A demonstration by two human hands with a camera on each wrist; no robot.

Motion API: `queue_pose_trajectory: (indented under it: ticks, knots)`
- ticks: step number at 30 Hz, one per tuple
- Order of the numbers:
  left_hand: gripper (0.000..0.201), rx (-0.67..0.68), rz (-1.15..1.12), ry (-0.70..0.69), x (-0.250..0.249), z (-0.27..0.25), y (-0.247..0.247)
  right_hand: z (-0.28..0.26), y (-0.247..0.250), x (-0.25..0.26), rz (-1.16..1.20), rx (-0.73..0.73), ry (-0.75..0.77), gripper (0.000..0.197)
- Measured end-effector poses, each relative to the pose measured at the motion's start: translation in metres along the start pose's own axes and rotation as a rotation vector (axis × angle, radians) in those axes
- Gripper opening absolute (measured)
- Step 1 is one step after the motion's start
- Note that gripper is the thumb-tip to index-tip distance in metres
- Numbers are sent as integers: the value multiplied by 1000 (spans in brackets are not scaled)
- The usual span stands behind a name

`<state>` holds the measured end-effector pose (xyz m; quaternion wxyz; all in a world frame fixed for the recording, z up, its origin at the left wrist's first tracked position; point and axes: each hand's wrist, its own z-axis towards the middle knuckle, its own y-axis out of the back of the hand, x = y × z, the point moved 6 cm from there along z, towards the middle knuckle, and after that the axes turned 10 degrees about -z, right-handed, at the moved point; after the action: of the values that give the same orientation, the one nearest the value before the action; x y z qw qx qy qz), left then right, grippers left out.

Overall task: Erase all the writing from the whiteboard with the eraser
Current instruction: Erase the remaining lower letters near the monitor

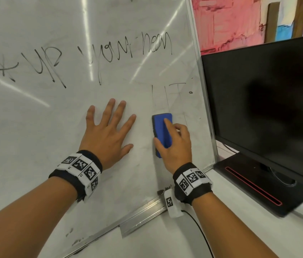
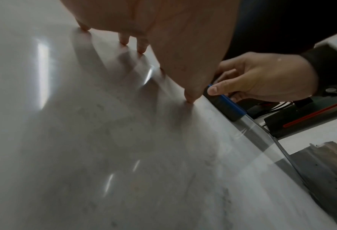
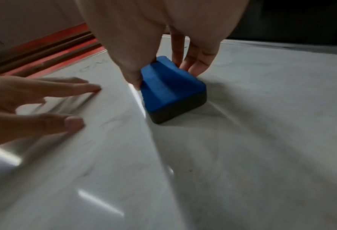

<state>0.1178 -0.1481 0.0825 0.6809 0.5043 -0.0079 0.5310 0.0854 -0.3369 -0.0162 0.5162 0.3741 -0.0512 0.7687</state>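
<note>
Head view: we grip the eraser (image 1: 162, 134) in our right hand (image 1: 175, 146), left hand (image 1: 108, 131) flat on the board (image 1: 35, 136); far writing (image 1: 57, 60) mostly remains.

The writing (image 1: 57, 60) runs off the head view's left edge, so its first word is cut and the rest reads only in part. The right hand (image 1: 175, 144) covers the near half of the eraser (image 1: 162, 127), and the pad's contact with the whiteboard (image 1: 35, 146) is hidden. Both wrist views are blurred, and each cuts off its own palm at the top edge.
</note>
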Motion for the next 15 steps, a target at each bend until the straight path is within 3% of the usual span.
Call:
queue_pose_trajectory:
  ticks: [4, 8, 10, 15]
  knots:
    - [85, 6, 9, -12, 1, 0, 0, -6, -5, -1, -79, 64, 109, 83]
    - [84, 22, 3, 0, 1, -1, 1, 4, 2, -28, -60, 28, -106, 81]
    - [85, 35, 0, 9, -1, 0, 1, 4, 2, -26, -66, 22, -130, 79]
    - [87, 28, -10, 13, -2, 2, 2, -9, -7, 12, 13, 68, 126, 69]
